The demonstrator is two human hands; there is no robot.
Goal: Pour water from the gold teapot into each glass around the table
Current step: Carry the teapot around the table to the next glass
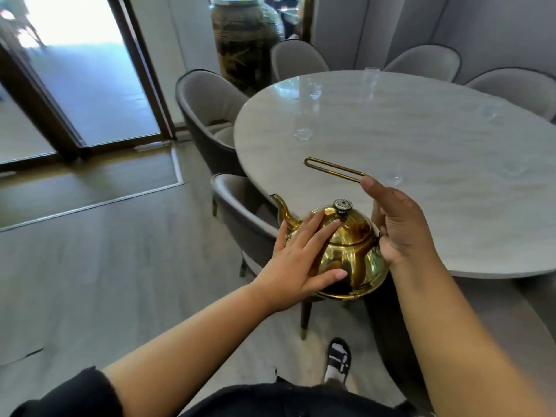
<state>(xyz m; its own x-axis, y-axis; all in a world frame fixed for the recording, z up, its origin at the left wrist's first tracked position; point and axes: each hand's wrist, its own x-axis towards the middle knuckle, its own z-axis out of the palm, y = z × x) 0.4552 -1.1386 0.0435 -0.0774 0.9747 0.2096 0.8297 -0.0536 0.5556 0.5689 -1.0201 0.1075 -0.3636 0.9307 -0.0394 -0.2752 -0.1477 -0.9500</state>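
The gold teapot (346, 251) hangs in the air just off the near left edge of the oval marble surface (421, 176), above a grey chair (240, 224) tucked under that edge. Its spout points left and away, its lid is on, and the lid carries one dark knob (343, 205). The thin gold loop handle (334, 169) stands up over the pot and leans to the far left.

The right hand (397, 227) grips the handle near its right end, fingers curled around the wire at the pot's right side. The left hand (304, 260) lies flat and spread on the pot's left flank, fingers reaching toward the lid and thumb low on the belly; it presses against the pot without closing around anything.

Six clear glasses can be made out on the surface, all faint: one at the near left (303, 127), one just beyond the right hand (393, 176), one taller at the far edge (370, 78), one far left (313, 90), and two very faint ones at the right (490, 111) and (511, 168). Whether any holds water cannot be told.

Five grey chairs ring the surface in view. A large dark ceramic jar (243, 43) stands on the floor at the far left, beside a glass door (90, 70).
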